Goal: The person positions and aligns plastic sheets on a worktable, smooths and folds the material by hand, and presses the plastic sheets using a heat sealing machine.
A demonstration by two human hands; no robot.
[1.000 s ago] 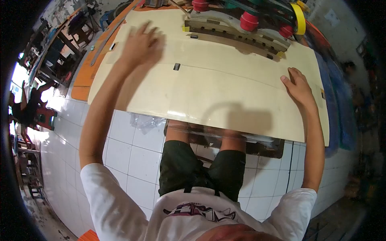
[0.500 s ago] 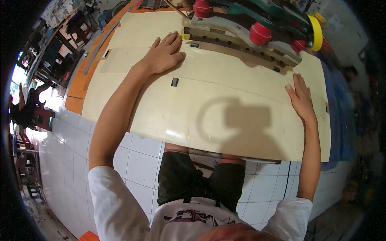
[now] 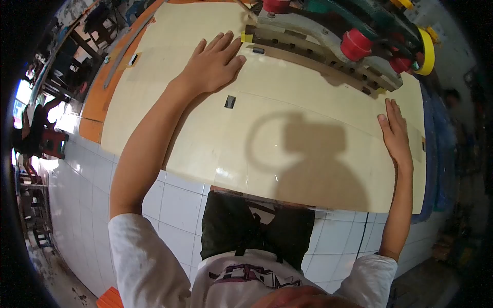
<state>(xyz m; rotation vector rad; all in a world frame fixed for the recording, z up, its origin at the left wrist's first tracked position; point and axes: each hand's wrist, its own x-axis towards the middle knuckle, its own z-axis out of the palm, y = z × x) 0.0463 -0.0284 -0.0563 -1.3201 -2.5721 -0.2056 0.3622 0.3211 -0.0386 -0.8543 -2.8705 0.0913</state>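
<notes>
While beneath both hands [image 3: 211, 68] [image 3: 397, 136], cream sheet [image 3: 287, 87], long axis left to right

Your head-worn camera looks forward and down from near behind and above your bare left grip [image 3: 209, 69] and right grip [image 3: 395, 132].

Wht tile flr [image 3: 84, 215]; red stool [image 3: 55, 142], bright opening [image 3: 21, 96] at L.
</notes>
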